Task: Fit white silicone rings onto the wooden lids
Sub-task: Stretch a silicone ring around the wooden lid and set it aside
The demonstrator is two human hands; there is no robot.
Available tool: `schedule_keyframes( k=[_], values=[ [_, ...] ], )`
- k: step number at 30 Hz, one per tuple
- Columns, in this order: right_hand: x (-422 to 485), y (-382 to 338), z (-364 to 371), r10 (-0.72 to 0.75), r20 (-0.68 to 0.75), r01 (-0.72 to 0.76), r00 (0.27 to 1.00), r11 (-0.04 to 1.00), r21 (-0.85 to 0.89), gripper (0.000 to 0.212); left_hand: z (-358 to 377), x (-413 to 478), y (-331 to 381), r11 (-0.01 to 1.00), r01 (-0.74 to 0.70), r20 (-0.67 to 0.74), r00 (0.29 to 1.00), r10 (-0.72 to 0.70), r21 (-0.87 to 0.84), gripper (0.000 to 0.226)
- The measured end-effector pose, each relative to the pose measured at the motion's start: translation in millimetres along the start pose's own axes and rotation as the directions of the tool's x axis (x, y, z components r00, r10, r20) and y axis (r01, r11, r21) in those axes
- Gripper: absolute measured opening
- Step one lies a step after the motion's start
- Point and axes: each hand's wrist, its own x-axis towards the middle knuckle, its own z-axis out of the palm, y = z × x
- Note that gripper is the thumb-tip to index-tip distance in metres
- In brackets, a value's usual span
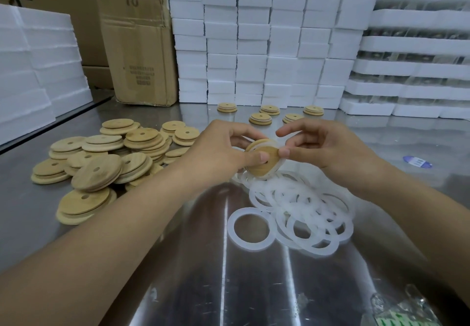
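Ring going onto a lid, held above the shiny steel surface (178, 249).

Head view: the left hand (223, 147) has its grip pinched on the round wooden lid (262, 163), tilting its edge toward the right hand (328, 145). That hand's grip pinches the white silicone ring (273, 147), seemingly only part-seated on the rim. The pile of loose white rings (300, 208) lies just below and the heap of bare wooden lids (101, 163) at left, both within reach.

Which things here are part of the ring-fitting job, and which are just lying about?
Job: left hand, right hand, held lid, silicone ring going on it, loose ring pile, bare lid pile, five lids at the back.
Lying about: cardboard box, foam block stacks, blue label, plastic bag bottom right.
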Motion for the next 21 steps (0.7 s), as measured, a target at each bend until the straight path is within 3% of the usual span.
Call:
schedule_keyframes(
  k=[12,16,21],
  values=[
    [-2,-3,-4,0.024,-0.001,-0.024,1.0,0.998,-0.052,0.035,1,-3,5,0.948,0.144,0.023,0.989,-0.144,-0.284,0.024],
    [-1,-1,0,0.046,-0.019,-0.047,0.999,0.997,-0.055,0.026,0,-2,7,0.912,0.143,0.009,0.989,-0.151,-0.385,0.024],
    [-2,-2,7,0.007,-0.051,-0.008,0.999,1.0,-0.028,0.02,3,-2,5,0.923,0.122,0.002,0.991,-0.131,-0.364,0.026]
  ],
)
